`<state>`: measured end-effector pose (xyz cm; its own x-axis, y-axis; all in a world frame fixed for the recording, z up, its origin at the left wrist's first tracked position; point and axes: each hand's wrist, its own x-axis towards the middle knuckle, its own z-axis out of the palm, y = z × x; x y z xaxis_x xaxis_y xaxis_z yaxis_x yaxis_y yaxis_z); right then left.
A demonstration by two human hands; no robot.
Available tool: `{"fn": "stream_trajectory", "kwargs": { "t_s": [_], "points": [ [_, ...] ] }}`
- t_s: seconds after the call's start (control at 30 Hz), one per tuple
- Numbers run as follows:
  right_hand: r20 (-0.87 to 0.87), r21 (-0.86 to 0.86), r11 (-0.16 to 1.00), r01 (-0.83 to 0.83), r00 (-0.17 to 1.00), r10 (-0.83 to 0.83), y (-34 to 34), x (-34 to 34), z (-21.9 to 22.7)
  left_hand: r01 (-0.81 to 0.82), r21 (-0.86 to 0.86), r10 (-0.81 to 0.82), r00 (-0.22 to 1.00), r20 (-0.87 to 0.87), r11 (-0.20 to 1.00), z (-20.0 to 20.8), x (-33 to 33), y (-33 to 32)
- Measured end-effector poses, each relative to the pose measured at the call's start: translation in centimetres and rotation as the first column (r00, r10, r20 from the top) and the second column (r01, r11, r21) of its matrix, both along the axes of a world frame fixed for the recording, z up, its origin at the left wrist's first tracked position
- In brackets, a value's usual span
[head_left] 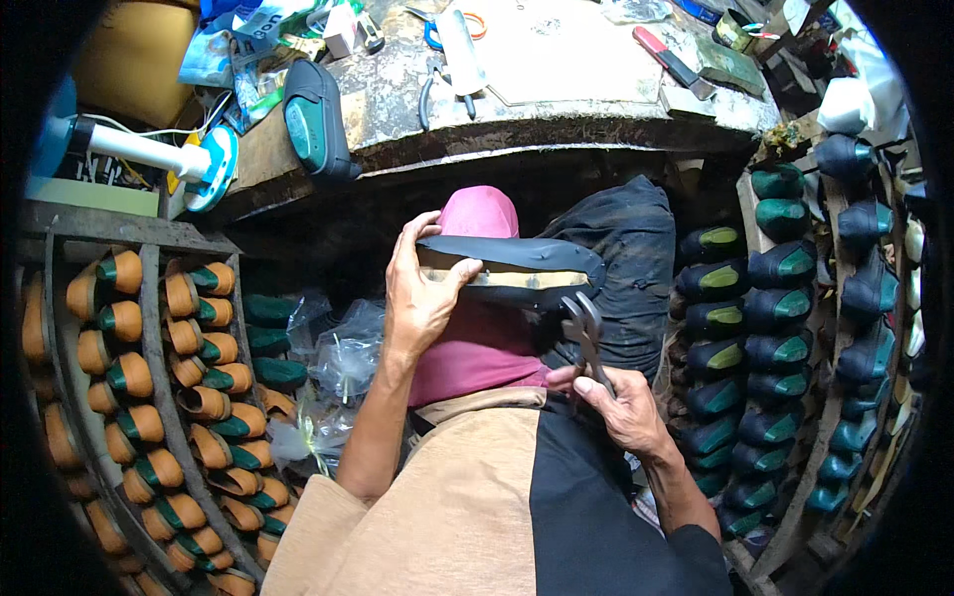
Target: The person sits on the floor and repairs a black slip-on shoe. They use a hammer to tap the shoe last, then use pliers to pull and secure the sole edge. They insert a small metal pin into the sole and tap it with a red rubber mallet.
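While the seated worker leans over the lap, the black shoe [507,251] lies on its side above the pink cloth [467,358] on one leg, its length running across the body. The left hand [419,288] grasps one end: the fingers bend over the far edge, and the thumb presses near the pale strip [537,280] along the opening. This grip presumably fixes the shoe against the thigh and leaves the other end accessible. The right hand [618,405] is closed around the handles of the pliers [586,338], whose head points up toward the shoe's lower edge; the low hold likely gives leverage and keeps the knuckles clear. From where I stand, I cannot tell whether the pliers touch the shoe or whether their jaws pinch anything. The left palm covers the near end of the shoe, and its underside is out of sight. The right hand's lower fingers are partly concealed. Scissors [468,30] and a red-handled tool [668,55] lie on the bench [437,149], probably for easy reach; glare washes out its middle. The outer columns of the tan shoes [129,320] and dark shoes [781,308] fade into the dark rim.
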<state>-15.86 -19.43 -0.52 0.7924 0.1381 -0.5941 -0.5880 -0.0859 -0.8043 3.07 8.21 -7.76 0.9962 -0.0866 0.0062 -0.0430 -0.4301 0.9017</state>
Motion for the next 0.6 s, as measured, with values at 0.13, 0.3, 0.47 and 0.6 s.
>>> {"fn": "stream_trajectory", "kwargs": {
  "t_s": [0.13, 0.3, 0.47, 0.6],
  "points": [
    [-0.149, 0.225, 0.972, 0.069, 0.988, -0.036, 1.7, 3.8, -1.0, -0.091, 0.12, 0.086, 0.995, 0.05, 0.989, -0.5, 0.1, -1.5],
    [-0.219, 0.36, 0.923, 0.136, 0.974, -0.059, 3.0, 6.6, -2.0, -0.166, 0.161, 0.165, 0.986, 0.02, 0.973, -1.2, 0.0, -2.8],
    [-0.24, 0.45, 0.866, 0.218, 0.963, -0.118, 4.3, 7.0, -3.1, -0.189, 0.227, 0.181, 0.982, 0.055, 0.956, -0.1, -0.9, -2.9],
    [-0.204, 0.463, 0.867, 0.183, 0.974, -0.096, 5.1, 6.6, -3.9, -0.158, 0.267, 0.147, 0.987, 0.06, 0.951, 1.6, -1.6, -2.7]
  ]
}}
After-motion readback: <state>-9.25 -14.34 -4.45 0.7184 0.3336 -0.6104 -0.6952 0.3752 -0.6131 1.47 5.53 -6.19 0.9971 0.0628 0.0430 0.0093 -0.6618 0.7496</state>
